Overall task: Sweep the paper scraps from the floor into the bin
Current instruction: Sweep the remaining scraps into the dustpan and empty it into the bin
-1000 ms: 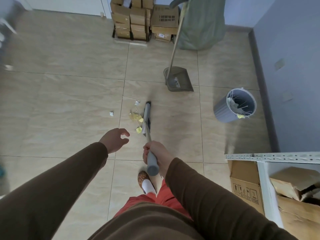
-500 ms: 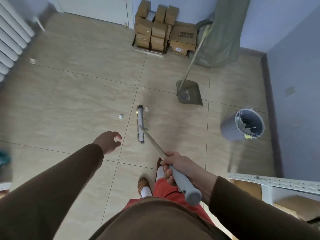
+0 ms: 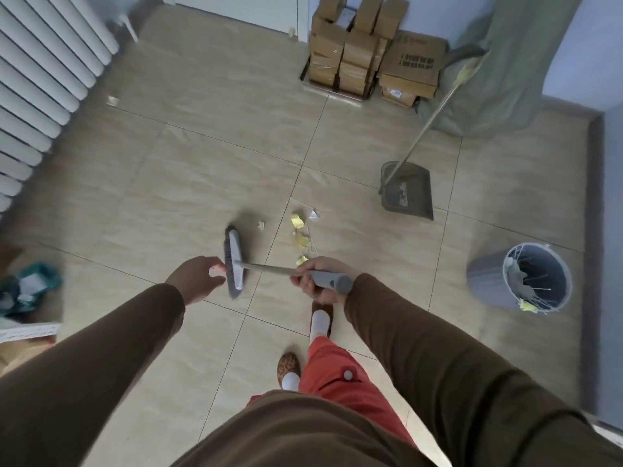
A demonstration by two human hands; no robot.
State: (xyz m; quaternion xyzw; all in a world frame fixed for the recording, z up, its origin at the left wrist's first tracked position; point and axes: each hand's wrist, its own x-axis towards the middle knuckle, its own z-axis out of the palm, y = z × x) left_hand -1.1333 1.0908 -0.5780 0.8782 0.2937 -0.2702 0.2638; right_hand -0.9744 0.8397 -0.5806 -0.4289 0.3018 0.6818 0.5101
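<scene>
My right hand (image 3: 320,281) has its fingers curled tight round the grey grip of the broom (image 3: 236,261). My left hand (image 3: 197,279) holds nothing; its fingers are loose and a little bent, just beside the broom head. The broom head sits to the left of the paper scraps (image 3: 300,230), which lie in a small bunch near the middle of the floor (image 3: 202,163), where the tile lines cross.

I think a fast push could make the light scraps fly apart, because they weigh so little. One white bit (image 3: 260,225) lies a little away from the bunch, near the broom head, so a short sweep could miss it. Another bit (image 3: 113,101) lies far off by the radiator (image 3: 43,72) and is easy to forget. The dustpan (image 3: 408,193) is well apart from the scraps, so they may spread on the way. The bin (image 3: 488,281) lies tipped on its side by the right wall, and what is in it could spill back out.

I count one broom, one dustpan and one bin. The bunch looks like about five yellow and white scraps, but it is too blurry to be sure.
</scene>
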